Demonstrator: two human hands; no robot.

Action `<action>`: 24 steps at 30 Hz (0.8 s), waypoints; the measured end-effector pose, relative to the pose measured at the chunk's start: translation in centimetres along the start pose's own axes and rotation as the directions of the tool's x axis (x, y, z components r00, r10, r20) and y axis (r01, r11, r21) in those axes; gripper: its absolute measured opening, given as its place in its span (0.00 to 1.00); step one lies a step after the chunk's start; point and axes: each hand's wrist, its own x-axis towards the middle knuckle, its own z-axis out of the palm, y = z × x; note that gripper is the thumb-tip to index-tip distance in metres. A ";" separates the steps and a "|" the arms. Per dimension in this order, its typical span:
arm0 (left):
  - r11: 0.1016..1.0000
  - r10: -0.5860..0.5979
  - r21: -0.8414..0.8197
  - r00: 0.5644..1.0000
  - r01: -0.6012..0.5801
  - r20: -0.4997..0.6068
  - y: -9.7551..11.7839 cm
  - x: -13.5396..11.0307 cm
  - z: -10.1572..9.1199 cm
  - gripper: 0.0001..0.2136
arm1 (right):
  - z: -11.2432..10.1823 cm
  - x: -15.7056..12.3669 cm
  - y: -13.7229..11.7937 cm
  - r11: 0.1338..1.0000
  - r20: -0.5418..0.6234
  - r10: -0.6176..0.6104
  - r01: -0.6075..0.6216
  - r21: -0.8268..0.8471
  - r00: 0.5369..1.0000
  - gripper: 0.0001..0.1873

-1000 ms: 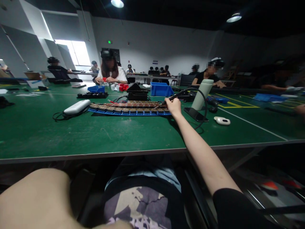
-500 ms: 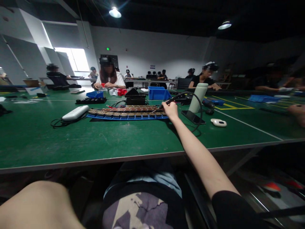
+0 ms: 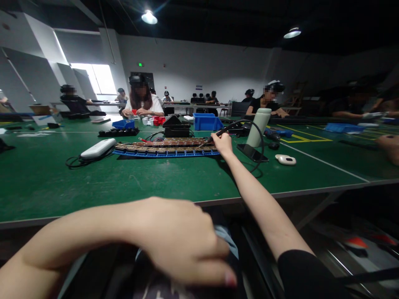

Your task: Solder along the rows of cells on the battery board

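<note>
My right hand [image 3: 223, 144] grips a dark, pen-like soldering iron [image 3: 220, 132] with a black cable looping off to the right. Its tip points down-left onto a long rack of copper-coloured strips [image 3: 162, 145] set in a blue frame. The right wrist is beside the rack's right end. Close to the camera, my left hand [image 3: 181, 238] hangs in front of my torso, below the table edge. It is slightly blurred, back of the hand upward, fingers curled. The space inside those fingers is hidden.
A white power bank [image 3: 99, 148] with a cable is left of the rack. On the right are a pale green bottle [image 3: 258, 128], a phone [image 3: 252, 153] and a small cream case [image 3: 285, 160]. Behind stand a black device [image 3: 177, 126] and a blue bin [image 3: 208, 121]. Co-workers sit beyond.
My left hand has come into view from the lower left and now covers part of my torso. My right hand and the soldering iron stay almost in place.
</note>
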 end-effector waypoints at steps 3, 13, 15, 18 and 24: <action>0.917 -0.318 0.224 0.944 0.329 -0.084 -7.3 4.9 -6.9 0.19 | 0.1 0.1 0.2 1.000 0.000 0.004 -0.004 0.010 1.000 0.11; 0.714 -0.618 0.225 0.748 0.663 -0.243 -18.9 5.3 -4.6 0.26 | 0.1 0.2 0.1 1.000 0.002 0.010 -0.010 -0.002 1.000 0.12; 0.703 -0.632 0.202 0.729 0.682 -0.261 -19.4 4.9 -4.6 0.26 | 0.1 0.3 0.2 1.000 0.003 0.007 -0.007 -0.005 1.000 0.12; 0.678 -0.664 0.191 0.702 0.710 -0.256 -19.8 4.7 -4.8 0.26 | 0.1 0.3 0.2 1.000 0.011 0.001 -0.001 -0.002 1.000 0.12; 0.708 -0.660 0.178 0.730 0.684 -0.181 -20.5 4.4 -3.9 0.26 | 0.1 0.3 0.2 1.000 0.022 0.002 -0.002 0.007 1.000 0.12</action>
